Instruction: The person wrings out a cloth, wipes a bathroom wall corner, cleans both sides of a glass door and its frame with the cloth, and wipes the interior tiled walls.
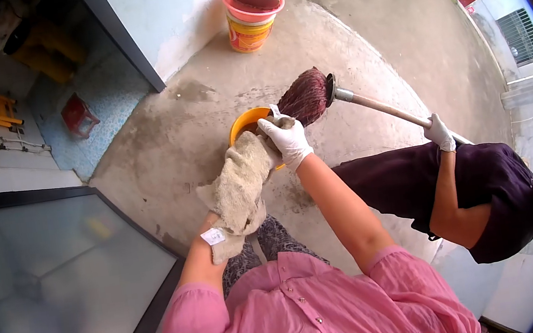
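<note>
A beige cloth (238,183), like a towel with white tags, drapes over my left forearm (200,266) and hides my left hand. My right hand (289,142), in a white glove, is closed on the cloth's far end. Beneath the cloth stands a yellow bucket (242,121), partly covered by it. Just beyond my right hand is the dark red head of a mop (306,97), by the bucket's right side. Whether it touches the bucket I cannot tell.
On the right, another person in dark clothes (478,186) grips the mop handle (383,105) with a gloved hand (438,134). A pink bucket (253,16) stands by the wall. A frosted door (72,273) is at left, and a red stool (79,116) is inside the doorway.
</note>
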The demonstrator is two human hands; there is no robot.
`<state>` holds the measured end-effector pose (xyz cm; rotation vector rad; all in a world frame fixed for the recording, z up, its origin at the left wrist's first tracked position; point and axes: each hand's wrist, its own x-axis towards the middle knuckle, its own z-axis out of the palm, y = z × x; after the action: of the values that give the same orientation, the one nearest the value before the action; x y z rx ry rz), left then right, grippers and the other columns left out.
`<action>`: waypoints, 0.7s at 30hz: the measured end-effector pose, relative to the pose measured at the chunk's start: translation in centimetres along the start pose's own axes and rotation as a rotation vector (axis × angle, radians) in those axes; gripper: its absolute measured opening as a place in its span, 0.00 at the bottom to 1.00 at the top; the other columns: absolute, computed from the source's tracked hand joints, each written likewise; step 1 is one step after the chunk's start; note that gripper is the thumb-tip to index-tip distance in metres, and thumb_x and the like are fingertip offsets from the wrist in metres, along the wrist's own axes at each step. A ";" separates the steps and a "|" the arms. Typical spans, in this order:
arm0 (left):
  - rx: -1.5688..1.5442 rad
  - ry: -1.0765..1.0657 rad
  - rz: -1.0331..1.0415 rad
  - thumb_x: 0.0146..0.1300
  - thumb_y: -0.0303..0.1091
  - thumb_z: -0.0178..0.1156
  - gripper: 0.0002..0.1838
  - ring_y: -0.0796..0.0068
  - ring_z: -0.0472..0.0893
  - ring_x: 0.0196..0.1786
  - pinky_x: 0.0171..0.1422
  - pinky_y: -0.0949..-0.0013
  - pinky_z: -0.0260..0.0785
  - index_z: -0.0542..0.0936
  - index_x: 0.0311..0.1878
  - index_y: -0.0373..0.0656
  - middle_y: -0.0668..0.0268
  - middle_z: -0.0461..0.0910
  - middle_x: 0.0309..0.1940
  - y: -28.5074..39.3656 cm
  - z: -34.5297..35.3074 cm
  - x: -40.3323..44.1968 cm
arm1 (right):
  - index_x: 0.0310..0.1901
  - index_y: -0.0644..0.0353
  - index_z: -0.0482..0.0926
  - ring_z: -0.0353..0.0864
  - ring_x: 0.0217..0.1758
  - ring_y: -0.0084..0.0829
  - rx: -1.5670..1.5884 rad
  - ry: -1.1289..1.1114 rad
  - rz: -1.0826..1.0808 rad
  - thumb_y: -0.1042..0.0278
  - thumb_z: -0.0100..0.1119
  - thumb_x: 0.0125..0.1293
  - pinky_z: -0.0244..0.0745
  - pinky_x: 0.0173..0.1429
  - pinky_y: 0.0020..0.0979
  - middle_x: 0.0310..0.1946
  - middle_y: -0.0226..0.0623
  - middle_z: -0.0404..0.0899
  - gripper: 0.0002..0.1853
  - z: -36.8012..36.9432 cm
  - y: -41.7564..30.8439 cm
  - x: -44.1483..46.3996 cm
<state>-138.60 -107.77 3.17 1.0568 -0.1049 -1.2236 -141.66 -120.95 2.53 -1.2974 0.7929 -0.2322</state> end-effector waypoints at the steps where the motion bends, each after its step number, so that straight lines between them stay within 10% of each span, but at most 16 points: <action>1: 0.056 0.044 0.068 0.65 0.45 0.61 0.29 0.67 0.75 0.59 0.63 0.67 0.67 0.70 0.64 0.39 0.58 0.76 0.55 -0.1 -0.3 0.6 | 0.31 0.63 0.79 0.77 0.28 0.19 0.092 0.011 0.112 0.70 0.68 0.55 0.74 0.34 0.23 0.26 0.30 0.79 0.08 -0.4 0.1 0.1; 9: -0.804 -0.221 -0.059 0.69 0.55 0.50 0.33 0.61 0.73 0.63 0.69 0.53 0.64 0.62 0.70 0.45 0.55 0.70 0.63 -3.5 -3.9 0.0 | 0.34 0.65 0.78 0.80 0.28 0.27 0.776 -0.225 0.035 0.78 0.58 0.61 0.79 0.34 0.26 0.29 0.39 0.81 0.01 -1.8 -1.5 -0.7; 12: -0.837 -0.699 -0.140 0.68 0.57 0.50 0.34 0.56 0.75 0.60 0.58 0.44 0.73 0.64 0.69 0.44 0.52 0.71 0.62 -5.3 -3.0 -0.5 | 0.42 0.63 0.75 0.81 0.35 0.28 0.728 -0.400 -0.073 0.77 0.56 0.63 0.79 0.37 0.26 0.43 0.45 0.80 0.07 -2.1 0.1 0.1; 14: -0.994 -0.400 -0.107 0.66 0.57 0.52 0.35 0.44 0.76 0.57 0.49 0.44 0.78 0.64 0.67 0.41 0.45 0.70 0.60 -5.1 -0.6 -1.7 | 0.49 0.60 0.73 0.79 0.34 0.28 0.669 -0.454 -0.048 0.78 0.55 0.62 0.77 0.35 0.25 0.46 0.44 0.79 0.12 -2.2 0.2 -0.8; 15: -0.961 -0.106 -0.062 0.64 0.45 0.59 0.28 0.54 0.81 0.46 0.39 0.63 0.80 0.67 0.63 0.40 0.47 0.75 0.52 -5.3 0.3 -2.0 | 0.54 0.60 0.70 0.77 0.31 0.26 0.580 -0.496 -0.090 0.78 0.54 0.62 0.75 0.33 0.24 0.44 0.43 0.79 0.17 -2.5 0.7 -0.3; 21: -0.278 -0.039 -0.137 0.56 0.33 0.63 0.17 0.76 0.74 0.30 0.27 0.75 0.65 0.77 0.49 0.40 0.64 0.77 0.35 -6.7 -0.5 0.5 | 0.37 0.62 0.81 0.69 0.22 0.16 -0.021 -0.392 -0.246 0.73 0.59 0.65 0.66 0.27 0.21 0.22 0.26 0.75 0.03 -2.6 2.7 0.5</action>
<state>-142.90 -107.56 -2.00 0.8079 0.1070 -1.3398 -143.72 -122.47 -0.23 -1.4045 0.3034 -0.1578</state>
